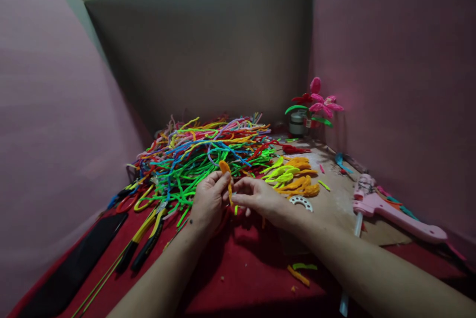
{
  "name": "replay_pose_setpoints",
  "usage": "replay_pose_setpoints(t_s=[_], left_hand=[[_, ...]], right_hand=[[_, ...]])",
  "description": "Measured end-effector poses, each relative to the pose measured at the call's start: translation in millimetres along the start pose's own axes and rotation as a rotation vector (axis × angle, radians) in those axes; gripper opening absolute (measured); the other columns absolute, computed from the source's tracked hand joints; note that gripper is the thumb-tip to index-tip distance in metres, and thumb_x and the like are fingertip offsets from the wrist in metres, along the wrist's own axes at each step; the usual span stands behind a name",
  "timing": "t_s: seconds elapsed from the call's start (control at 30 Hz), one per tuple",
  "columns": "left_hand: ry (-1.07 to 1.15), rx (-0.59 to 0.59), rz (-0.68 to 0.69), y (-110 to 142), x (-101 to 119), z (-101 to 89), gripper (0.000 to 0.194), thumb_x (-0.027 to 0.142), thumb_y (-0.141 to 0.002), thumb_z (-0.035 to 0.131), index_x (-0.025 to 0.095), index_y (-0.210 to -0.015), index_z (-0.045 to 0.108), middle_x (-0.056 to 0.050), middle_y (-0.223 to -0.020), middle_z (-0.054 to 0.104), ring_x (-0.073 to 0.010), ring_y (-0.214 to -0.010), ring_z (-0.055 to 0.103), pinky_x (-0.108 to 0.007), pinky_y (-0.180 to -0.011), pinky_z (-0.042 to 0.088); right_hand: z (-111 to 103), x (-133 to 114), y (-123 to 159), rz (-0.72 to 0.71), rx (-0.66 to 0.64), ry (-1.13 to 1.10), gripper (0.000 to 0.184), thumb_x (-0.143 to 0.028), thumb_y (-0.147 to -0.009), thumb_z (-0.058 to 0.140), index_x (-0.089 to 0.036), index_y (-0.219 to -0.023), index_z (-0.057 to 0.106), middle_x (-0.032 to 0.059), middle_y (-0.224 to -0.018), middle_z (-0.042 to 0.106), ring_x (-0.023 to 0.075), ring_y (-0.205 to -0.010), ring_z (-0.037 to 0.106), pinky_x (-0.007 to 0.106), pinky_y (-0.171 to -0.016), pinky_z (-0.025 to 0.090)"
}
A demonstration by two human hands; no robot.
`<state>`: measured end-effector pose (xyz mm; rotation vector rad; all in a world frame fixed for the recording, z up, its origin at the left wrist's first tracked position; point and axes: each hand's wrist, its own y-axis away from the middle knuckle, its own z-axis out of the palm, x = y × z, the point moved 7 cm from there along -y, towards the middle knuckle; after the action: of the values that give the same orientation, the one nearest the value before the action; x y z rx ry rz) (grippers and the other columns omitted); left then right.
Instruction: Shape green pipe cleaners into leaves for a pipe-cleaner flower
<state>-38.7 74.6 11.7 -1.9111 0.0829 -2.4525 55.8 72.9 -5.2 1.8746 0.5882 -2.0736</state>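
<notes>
My left hand [211, 196] pinches an orange pipe cleaner [224, 167], bent into a petal-like loop at its top with a tail hanging down. The fingers of my right hand [256, 198] are curled together at that lower tail, on the right side of it. Just beyond both hands rises a large heap of multicoloured pipe cleaners [208, 147]. To the right of my right hand lie several shaped orange pieces [303, 186] and yellow-green pieces [280, 173] of the same fuzzy kind.
A pink glue gun [397, 216] rests on the cardboard [338, 199] at right. Pliers with yellow and black handles [147, 238] and a black flat object [78, 263] lie at left on the red cloth [238, 273]. Pink fuzzy flowers [325, 104] stand in the back right corner.
</notes>
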Motion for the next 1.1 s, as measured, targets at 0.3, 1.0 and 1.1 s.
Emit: replay_pose_setpoints(t_s=[0.3,1.0,1.1], left_hand=[[-0.37,-0.137,-0.084,7,-9,10.7,0.028,0.038,-0.069,0.064,0.012,-0.067,0.054,0.005,-0.051,0.044,-0.0025,-0.041,0.032,-0.016,-0.039,0.023],[-0.391,-0.259,-0.152,14,-12,20.1,0.023,0.031,-0.071,0.058,0.015,-0.056,0.048,0.004,-0.039,0.048,-0.0037,-0.03,0.03,-0.019,-0.033,0.018],[-0.4,-0.288,-0.168,16,-13,23.3,0.026,0.036,-0.071,0.058,0.015,-0.057,0.049,0.005,-0.04,0.048,-0.0032,-0.028,0.028,-0.019,-0.031,0.016]], right_hand=[[-30,-22,2,-0.181,0.314,0.057,0.022,-0.032,-0.072,0.056,-0.012,-0.064,0.058,-0.0048,-0.051,0.045,0.0062,-0.047,0.036,0.02,-0.047,0.029],[-34,-25,7,-0.23,0.374,0.015,0.018,-0.03,-0.071,0.056,-0.013,-0.073,0.061,-0.0033,-0.056,0.051,0.0078,-0.049,0.042,0.022,-0.047,0.032],[-36,-27,8,-0.246,0.406,0.008,0.017,-0.029,-0.07,0.057,-0.014,-0.076,0.062,-0.0023,-0.06,0.054,0.0078,-0.051,0.044,0.022,-0.049,0.034]])
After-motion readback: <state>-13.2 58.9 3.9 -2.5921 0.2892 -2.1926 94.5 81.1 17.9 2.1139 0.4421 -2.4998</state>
